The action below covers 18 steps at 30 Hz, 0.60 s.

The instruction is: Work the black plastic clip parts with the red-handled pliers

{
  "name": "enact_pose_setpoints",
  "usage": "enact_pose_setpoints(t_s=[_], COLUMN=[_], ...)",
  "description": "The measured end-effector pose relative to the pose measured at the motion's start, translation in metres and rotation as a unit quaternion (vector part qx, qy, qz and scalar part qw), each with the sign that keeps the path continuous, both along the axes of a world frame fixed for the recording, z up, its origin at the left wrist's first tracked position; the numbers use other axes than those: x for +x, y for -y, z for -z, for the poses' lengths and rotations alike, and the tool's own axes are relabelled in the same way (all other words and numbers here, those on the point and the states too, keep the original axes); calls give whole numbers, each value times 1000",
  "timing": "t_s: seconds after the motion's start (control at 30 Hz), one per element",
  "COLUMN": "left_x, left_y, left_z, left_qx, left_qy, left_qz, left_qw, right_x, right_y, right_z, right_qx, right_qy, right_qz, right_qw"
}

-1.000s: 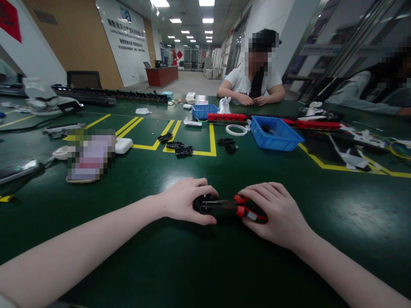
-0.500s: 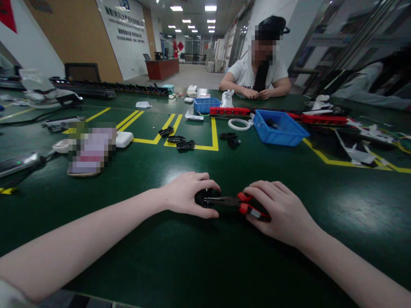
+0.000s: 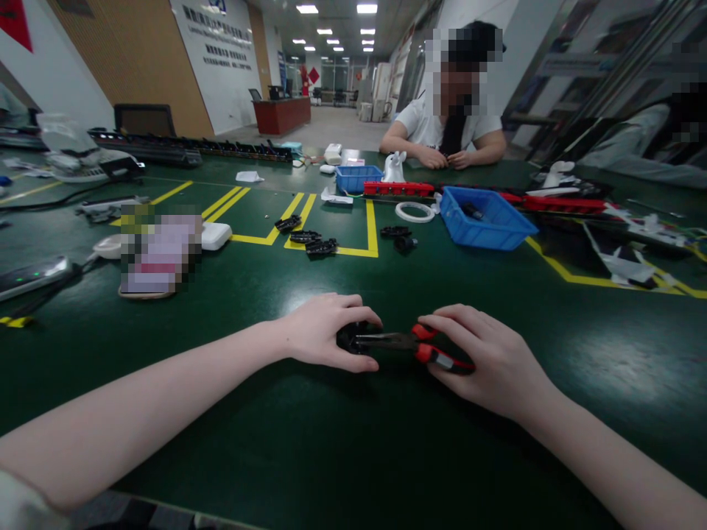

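My left hand (image 3: 325,333) curls around a small black plastic part (image 3: 347,338) on the green table, thumb and fingers on either side of it. Long-nose pliers (image 3: 395,341) with red and black handles lie across to that part, their tips at its right side. Closed around the plier handles is my right hand (image 3: 480,361). Whether the jaws grip anything inside the black part cannot be made out. Farther back, several similar black parts (image 3: 320,247) lie near yellow tape lines.
A blue bin (image 3: 486,221) with dark items stands back right, beside a white ring (image 3: 414,212). A smaller blue bin (image 3: 358,179) and a red strip (image 3: 398,189) lie behind. At left are a phone (image 3: 160,258) and a white case (image 3: 216,236). Across the table sits a person (image 3: 425,129).
My right hand and the plier handles have shifted slightly right, with the handles spread a little wider. The left hand stays around the black part. The view has moved slightly.
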State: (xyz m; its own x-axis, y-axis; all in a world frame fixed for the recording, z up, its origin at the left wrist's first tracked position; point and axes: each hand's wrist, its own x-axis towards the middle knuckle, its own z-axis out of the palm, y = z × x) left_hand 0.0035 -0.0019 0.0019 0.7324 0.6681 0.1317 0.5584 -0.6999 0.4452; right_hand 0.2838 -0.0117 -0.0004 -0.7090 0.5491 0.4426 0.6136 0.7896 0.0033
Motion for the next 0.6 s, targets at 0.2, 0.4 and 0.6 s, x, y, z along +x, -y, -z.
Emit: enact_pose_setpoints(t_s=[0.2,0.4,0.6], left_x=[0,1,1], left_y=[-3,-1,-3], left_z=[2,3,3], left_qx=[1,16,9], left_qy=[-11,-8,-19], left_qz=[6,5,14], left_qw=[1000,1000,1000], right_x=[2,0,1], right_y=[-2,1,2], right_z=[7,6,4], right_qx=[-79,-136,-150], right_qy=[-29,-35,-37], right_qz=[-3,2,5], right_qw=[996,990,988])
